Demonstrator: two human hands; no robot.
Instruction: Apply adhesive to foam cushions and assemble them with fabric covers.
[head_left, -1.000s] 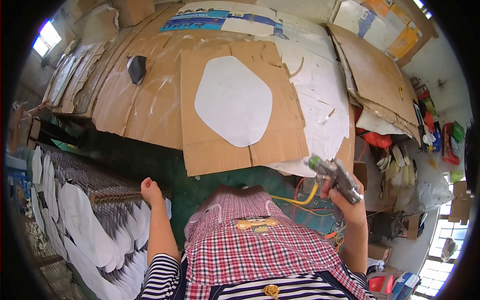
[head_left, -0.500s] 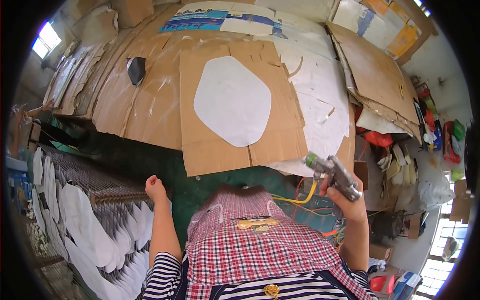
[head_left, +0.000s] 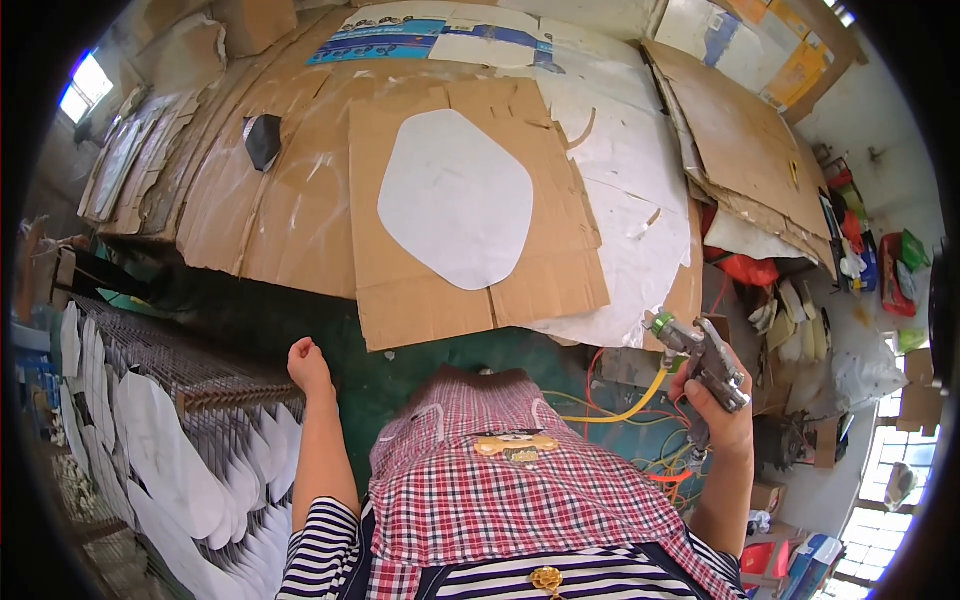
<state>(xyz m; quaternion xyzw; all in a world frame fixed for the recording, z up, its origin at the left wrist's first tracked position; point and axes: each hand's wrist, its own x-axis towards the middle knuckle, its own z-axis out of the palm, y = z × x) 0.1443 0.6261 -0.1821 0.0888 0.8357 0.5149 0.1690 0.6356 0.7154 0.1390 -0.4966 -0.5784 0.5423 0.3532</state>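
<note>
My right hand (head_left: pixel 727 415) grips a metal spray gun (head_left: pixel 708 365) with a green ring at its nozzle end; a yellow hose (head_left: pixel 635 408) hangs close below it. The gun is off the table's near right corner, apart from the work surface. A flat white sheet piece (head_left: pixel 455 200) with rounded corners lies on a square of brown cardboard (head_left: pixel 555 285) at the table's near edge. My left hand (head_left: pixel 313 365) hovers left of my apron with its fingers curled in, and nothing shows in them. It is nearest the wire rack.
Left of me stands a wire rack (head_left: pixel 215 375) hung with several white cut pieces (head_left: pixel 165 450). Cardboard sheets cover the table, with a small black object (head_left: pixel 263 142) on the left part. Stacked cardboard (head_left: pixel 740 140) lies at right. Orange and yellow hoses (head_left: pixel 680 478) trail below my right hand.
My right hand has moved the spray gun a little to the right and down, away from the cardboard. My left hand stays curled in about the same place. The white piece lies still.
</note>
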